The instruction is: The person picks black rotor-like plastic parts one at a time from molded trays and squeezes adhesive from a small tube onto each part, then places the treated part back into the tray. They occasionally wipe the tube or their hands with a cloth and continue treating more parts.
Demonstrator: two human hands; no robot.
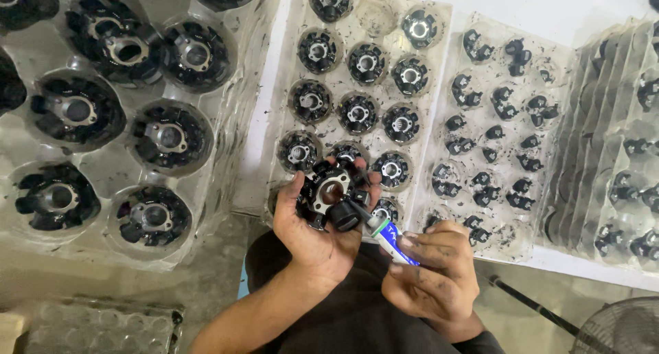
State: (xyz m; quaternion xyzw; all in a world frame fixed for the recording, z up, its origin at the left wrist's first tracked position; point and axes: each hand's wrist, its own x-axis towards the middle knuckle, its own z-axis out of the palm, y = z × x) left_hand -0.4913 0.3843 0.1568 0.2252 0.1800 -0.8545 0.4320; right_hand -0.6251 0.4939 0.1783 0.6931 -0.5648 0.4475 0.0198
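My left hand [312, 234] cradles a round black part with a metal centre plate and a hole [331, 193], fingers curled round its rim. My right hand [436, 275] grips a small white and blue tube [391, 241] whose tip touches a black piece at the lower right edge of that part. Both hands are smudged dark. They hover over the near edge of a clear plastic tray [274, 131] holding several similar round black parts in its pockets.
A tall stack of clear trays [226, 127] with larger round black parts stands at left. To the right lie a clear tray of small black clips [439, 100] and further stacked trays [597, 134]. A fan grille [618, 330] sits at bottom right, an empty tray [89, 326] at bottom left.
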